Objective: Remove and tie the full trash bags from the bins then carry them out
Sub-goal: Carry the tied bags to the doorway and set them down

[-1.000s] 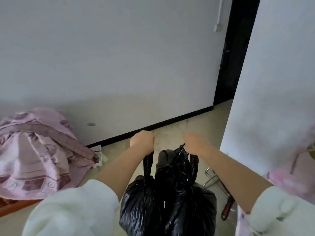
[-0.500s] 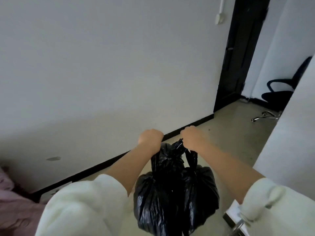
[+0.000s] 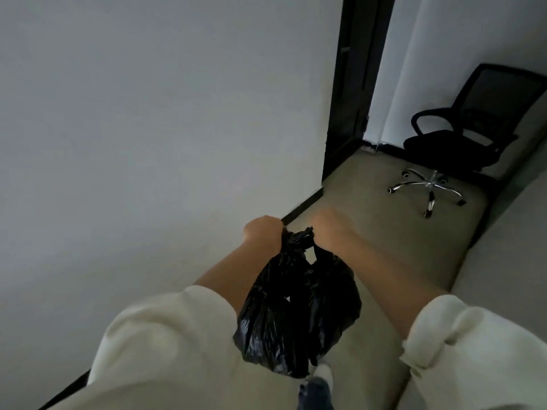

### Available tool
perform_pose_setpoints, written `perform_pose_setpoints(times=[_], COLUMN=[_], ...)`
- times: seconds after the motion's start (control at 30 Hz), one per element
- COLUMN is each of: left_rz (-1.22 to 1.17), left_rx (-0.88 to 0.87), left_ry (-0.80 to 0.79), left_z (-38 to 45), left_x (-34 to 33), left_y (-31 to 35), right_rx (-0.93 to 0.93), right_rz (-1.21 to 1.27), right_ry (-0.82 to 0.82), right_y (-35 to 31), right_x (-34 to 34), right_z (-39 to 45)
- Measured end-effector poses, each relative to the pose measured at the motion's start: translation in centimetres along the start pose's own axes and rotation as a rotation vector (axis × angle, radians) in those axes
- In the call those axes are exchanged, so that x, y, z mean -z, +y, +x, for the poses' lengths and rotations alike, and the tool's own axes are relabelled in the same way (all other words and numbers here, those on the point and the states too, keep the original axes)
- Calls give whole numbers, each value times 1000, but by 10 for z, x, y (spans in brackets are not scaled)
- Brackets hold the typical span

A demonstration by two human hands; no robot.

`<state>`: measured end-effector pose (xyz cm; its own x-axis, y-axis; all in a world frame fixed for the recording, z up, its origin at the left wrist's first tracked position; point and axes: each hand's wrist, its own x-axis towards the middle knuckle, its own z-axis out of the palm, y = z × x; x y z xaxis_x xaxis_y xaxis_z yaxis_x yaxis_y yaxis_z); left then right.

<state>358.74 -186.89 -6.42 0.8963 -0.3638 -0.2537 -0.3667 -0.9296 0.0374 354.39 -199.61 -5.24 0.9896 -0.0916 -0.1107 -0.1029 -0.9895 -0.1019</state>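
Head view: black trash bags (image 3: 299,309) held at lower centre of frame.
I note the left hand (image 3: 262,232) and right hand (image 3: 331,229) each with grip clenched on the bags' gathered tops; bags hang above the floor (image 3: 384,232). Office chair (image 3: 461,143) at upper right.

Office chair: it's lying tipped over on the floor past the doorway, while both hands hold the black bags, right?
Not tipped: the head view shows the office chair upright on its wheeled base. Left hand and right hand do grip the black bags.
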Motion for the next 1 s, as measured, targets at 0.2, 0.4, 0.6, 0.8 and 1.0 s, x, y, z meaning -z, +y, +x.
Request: perform_pose_setpoints(times=[0.2, 0.4, 0.6, 0.8, 1.0], left_rz=[-21, -28, -79, -165, -275], left_rx=[47, 32, 14, 108, 286], left_ry=[-36, -102, -146, -251, -324], left_z=[164, 321, 464, 585, 680], left_x=[24, 27, -3, -18, -39], left_y=[23, 56, 85, 101, 122], right_rx=[14, -46, -14, 11, 35], right_rz=[-27, -55, -114, -150, -148], right_ry=[-82, -176, -279, -443, -551], right_y=[82, 169, 247, 309, 358], right_x=[-1, -1, -35, -79, -119], right_z=[161, 297, 432, 555, 659])
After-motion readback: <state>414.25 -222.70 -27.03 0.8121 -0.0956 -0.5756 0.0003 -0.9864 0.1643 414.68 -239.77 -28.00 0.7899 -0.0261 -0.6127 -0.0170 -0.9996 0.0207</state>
